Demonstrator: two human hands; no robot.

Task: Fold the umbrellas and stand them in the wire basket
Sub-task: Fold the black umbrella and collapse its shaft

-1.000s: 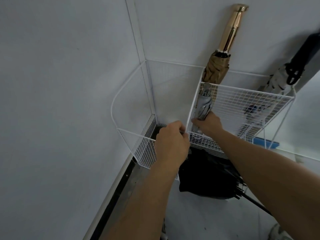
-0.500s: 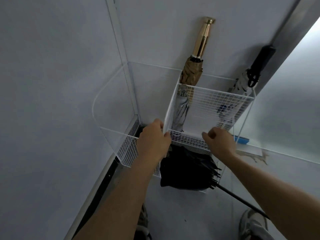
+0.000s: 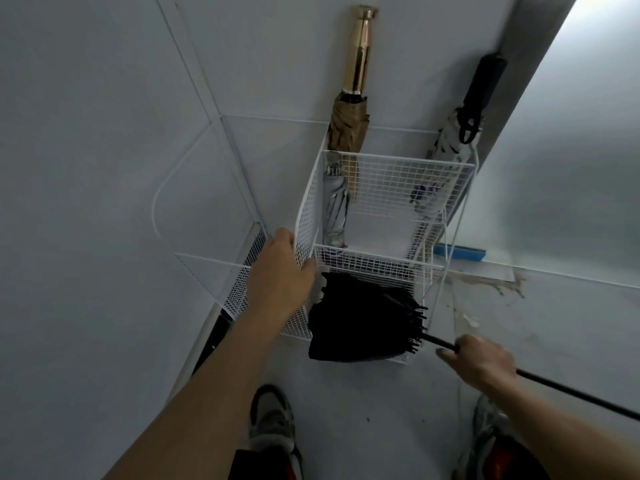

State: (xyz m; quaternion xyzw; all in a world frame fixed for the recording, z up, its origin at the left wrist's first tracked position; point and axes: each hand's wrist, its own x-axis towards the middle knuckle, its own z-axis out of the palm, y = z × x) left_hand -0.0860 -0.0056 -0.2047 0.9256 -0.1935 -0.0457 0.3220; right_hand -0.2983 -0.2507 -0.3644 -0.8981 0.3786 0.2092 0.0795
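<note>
Dim, soft-focus view; daylight glares upper right, edges bend wide-angle.

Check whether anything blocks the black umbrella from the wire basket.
The black umbrella lies tucked below the wire basket, whose front wall bars its way up. The right hand grips its shaft; the left hand holds the basket's corner.

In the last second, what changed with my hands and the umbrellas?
The right hand let go of the grey umbrella standing in the wire basket, drew back toward you and took hold of the black umbrella by its shaft. The left hand still holds the basket's left wall; the tan umbrella and patterned umbrella stand as before.
</note>
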